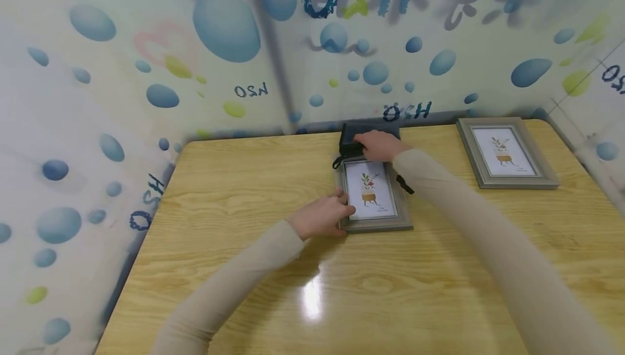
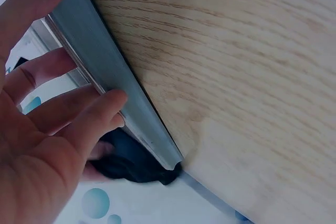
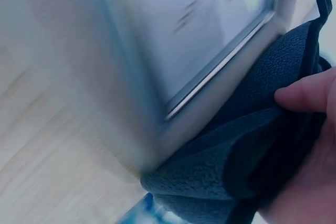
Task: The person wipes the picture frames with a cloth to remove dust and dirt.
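Note:
A grey picture frame (image 1: 405, 214) with a potted-plant print lies face up on the table. My left hand (image 1: 322, 215) holds its left border, thumb over the front; in the left wrist view, fingers of the left hand (image 2: 47, 129) touch the frame's moulding (image 2: 105, 61). At the far edge of the frame, my right hand (image 1: 383, 146) grips a dark blue cloth (image 1: 349, 140). Up close, the cloth (image 3: 210, 166) looks fleecy, has a hanging loop, and wraps against the frame's border (image 3: 210, 111). The right hand's palm is partly out of view.
A second, similar picture frame (image 1: 517, 182) lies at the far right of the wooden table (image 1: 244, 181). Behind the table stands a wall (image 1: 312, 73) with blue drops and H2O lettering, and the side walls come close to the table's edges.

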`<state>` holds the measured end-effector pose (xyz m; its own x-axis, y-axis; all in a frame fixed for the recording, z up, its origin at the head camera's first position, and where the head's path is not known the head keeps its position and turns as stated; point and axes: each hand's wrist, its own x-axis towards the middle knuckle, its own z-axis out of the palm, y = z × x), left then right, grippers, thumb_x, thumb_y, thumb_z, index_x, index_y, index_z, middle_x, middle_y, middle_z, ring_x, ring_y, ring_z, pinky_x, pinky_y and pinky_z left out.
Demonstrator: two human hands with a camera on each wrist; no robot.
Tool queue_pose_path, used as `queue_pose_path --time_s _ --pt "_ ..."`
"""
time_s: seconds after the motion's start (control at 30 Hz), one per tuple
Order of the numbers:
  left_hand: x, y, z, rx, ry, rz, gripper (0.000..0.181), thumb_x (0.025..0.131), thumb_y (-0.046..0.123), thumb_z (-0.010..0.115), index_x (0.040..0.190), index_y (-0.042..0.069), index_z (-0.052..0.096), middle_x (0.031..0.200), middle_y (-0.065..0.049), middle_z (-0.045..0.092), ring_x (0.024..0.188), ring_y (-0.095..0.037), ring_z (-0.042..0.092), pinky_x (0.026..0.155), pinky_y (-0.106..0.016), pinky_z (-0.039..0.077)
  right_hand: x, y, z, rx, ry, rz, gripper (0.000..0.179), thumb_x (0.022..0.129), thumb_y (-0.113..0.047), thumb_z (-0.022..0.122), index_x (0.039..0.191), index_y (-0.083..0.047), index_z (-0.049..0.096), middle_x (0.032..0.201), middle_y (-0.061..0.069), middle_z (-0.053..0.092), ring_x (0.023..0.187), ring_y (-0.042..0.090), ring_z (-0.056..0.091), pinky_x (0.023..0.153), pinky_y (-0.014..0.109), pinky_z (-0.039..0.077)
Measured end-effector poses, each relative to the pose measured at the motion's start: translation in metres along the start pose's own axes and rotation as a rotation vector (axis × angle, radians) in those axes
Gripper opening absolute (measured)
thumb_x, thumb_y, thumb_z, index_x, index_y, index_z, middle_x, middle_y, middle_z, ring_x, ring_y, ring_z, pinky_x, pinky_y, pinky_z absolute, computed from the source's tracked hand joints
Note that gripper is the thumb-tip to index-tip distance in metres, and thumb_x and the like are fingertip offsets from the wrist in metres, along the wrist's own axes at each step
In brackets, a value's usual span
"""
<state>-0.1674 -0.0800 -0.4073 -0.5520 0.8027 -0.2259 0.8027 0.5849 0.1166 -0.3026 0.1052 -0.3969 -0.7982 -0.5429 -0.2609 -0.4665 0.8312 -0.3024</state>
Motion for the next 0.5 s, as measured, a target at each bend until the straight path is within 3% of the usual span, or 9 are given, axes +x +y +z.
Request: queue_pose_path --time_s 0.13,0.23,0.37,0.5 --pt "0.000 0.001 -0.001 -0.002 -0.004 -0.001 0.038 0.082 0.028 0.079 0.113 0.009 0.068 0.112 -0.012 0.062 0.115 -0.032 0.052 0.092 -0.034 0.047 0.014 -0.021 0.004 -0.003 -0.013 -0.087 0.041 0.101 -0.006 0.042 0.141 -0.002 0.044 0.135 0.021 0.051 0.119 0.037 0.051 0.094 0.050 0.043" --pt "0.001 0.002 -0.002 -0.007 0.002 -0.004 0.039 0.081 0.029 0.079 0.112 0.009 0.068 0.112 -0.012 0.063 0.116 -0.033 0.053 0.093 -0.034 0.047 0.017 -0.024 0.006 -0.016 -0.007 -0.115 0.040 0.101 -0.006 0.043 0.141 -0.004 0.044 0.134 0.020 0.051 0.119 0.037 0.051 0.096 0.050 0.043" --pt "0.003 0.004 -0.002 -0.001 0.004 -0.016 0.041 0.081 0.032 0.079 0.113 0.008 0.068 0.115 -0.015 0.063 0.122 -0.038 0.050 0.096 -0.037 0.046 0.006 -0.010 0.002 -0.034 -0.013 -0.085 0.041 0.100 -0.006 0.044 0.141 -0.004 0.045 0.134 0.022 0.052 0.119 0.038 0.051 0.095 0.051 0.043" --pt "0.002 0.004 -0.003 0.016 0.013 -0.017 0.040 0.080 0.032 0.080 0.110 0.007 0.069 0.109 -0.014 0.064 0.114 -0.034 0.055 0.091 -0.035 0.049 -0.012 0.019 -0.010 -0.057 -0.052 0.023 0.045 0.097 -0.002 0.043 0.141 0.000 0.042 0.138 0.026 0.047 0.123 0.041 0.047 0.096 0.053 0.041"
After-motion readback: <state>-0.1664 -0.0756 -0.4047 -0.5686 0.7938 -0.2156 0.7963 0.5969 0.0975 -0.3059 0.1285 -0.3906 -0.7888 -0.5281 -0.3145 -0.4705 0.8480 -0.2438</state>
